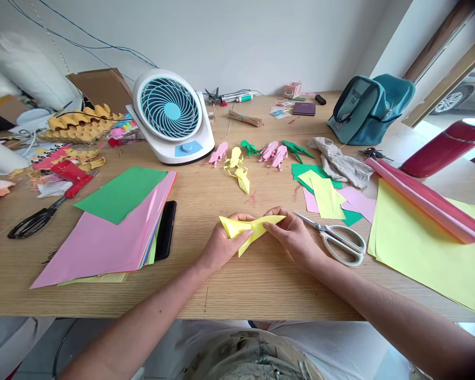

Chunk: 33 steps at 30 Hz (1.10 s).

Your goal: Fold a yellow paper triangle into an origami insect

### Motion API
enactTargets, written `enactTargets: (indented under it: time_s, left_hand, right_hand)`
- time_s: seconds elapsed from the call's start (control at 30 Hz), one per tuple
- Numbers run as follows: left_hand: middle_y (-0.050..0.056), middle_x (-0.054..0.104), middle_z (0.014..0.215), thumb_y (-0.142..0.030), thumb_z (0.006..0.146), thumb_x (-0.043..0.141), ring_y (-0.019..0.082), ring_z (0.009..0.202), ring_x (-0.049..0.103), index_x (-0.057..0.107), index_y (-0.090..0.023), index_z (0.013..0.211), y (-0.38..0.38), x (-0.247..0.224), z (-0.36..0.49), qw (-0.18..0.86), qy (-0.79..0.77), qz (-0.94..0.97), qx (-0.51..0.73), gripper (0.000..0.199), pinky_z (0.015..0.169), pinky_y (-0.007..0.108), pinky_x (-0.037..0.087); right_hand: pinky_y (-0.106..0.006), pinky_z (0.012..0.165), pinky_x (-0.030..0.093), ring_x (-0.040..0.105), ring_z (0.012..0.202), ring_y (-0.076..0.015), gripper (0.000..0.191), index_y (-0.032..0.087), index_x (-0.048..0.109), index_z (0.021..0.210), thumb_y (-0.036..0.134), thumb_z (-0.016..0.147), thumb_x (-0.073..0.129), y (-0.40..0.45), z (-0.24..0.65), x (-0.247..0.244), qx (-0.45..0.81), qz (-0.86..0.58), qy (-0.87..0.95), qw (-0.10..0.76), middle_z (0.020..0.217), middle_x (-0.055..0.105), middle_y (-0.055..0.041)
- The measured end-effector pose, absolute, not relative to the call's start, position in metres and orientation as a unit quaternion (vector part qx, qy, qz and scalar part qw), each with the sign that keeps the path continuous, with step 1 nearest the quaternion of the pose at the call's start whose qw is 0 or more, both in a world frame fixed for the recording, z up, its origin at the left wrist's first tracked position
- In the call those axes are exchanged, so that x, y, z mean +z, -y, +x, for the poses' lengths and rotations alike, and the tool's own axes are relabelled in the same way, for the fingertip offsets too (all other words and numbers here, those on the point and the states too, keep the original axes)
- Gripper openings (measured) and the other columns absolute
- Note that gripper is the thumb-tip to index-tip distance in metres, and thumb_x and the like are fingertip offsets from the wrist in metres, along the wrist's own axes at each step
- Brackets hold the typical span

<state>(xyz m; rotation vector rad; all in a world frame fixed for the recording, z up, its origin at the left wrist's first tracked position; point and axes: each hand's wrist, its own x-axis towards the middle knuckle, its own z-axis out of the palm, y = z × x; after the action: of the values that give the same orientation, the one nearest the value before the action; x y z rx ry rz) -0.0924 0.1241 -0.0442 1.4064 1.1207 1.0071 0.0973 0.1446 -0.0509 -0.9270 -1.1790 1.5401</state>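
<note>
Between my two hands is a partly folded piece of yellow origami paper [247,228], its points spread to the left, right and downward. My left hand [226,240] pinches its left part, thumb on top and fingers behind. On the right part, my right hand [288,232] grips the paper between thumb and fingers. White-handled scissors [342,243] lie beside my right wrist. Beyond my hands sit folded paper figures: yellow ones [242,179], pink ones [279,155] and green ones [296,150].
To the left lie a stack of coloured paper [98,245], a black phone [166,230] and black scissors [37,219]. A fan [172,119] stands behind. On the right are paper cuttings [326,195], yellow sheets [427,258], a red bottle [445,148] and a teal bag [364,113].
</note>
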Motion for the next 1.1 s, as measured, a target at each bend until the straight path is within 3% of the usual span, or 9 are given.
enactTargets:
  time_s: [0.2, 0.6, 1.1]
  left_hand:
    - [0.005, 0.068, 0.101, -0.031, 0.090, 0.061, 0.017, 0.088, 0.061, 0.065, -0.017, 0.111, -0.121, -0.039, -0.092, 0.462, -0.466, 0.634, 0.408, 0.026, 0.073, 0.024, 0.047]
    - [0.006, 0.070, 0.111, -0.031, 0.093, 0.057, 0.021, 0.102, 0.063, 0.067, -0.017, 0.111, -0.120, -0.038, -0.091, 0.430, -0.461, 0.651, 0.423, 0.025, 0.085, 0.027, 0.048]
    - [0.006, 0.069, 0.114, -0.029, 0.095, 0.055, 0.021, 0.108, 0.061, 0.067, -0.018, 0.113, -0.120, -0.040, -0.095, 0.412, -0.467, 0.656, 0.427, 0.024, 0.088, 0.027, 0.046]
  right_hand:
    - [-0.026, 0.063, 0.038, 0.050, 0.066, -0.0122, 0.033, 0.021, 0.061, 0.078, 0.042, 0.067, 0.085, -0.145, 0.099, -0.051, 0.640, -0.391, 0.462, 0.472, 0.069, 0.058, 0.0041]
    - [-0.026, 0.064, 0.046, 0.057, 0.069, -0.0134, 0.028, 0.021, 0.072, 0.075, 0.044, 0.065, 0.083, -0.146, 0.101, -0.043, 0.626, -0.405, 0.457, 0.485, 0.078, 0.070, -0.0015]
    - [-0.026, 0.067, 0.048, 0.061, 0.072, -0.0127, 0.029, 0.022, 0.079, 0.089, 0.043, 0.069, 0.081, -0.147, 0.109, -0.041, 0.635, -0.417, 0.417, 0.499, 0.080, 0.072, -0.0025]
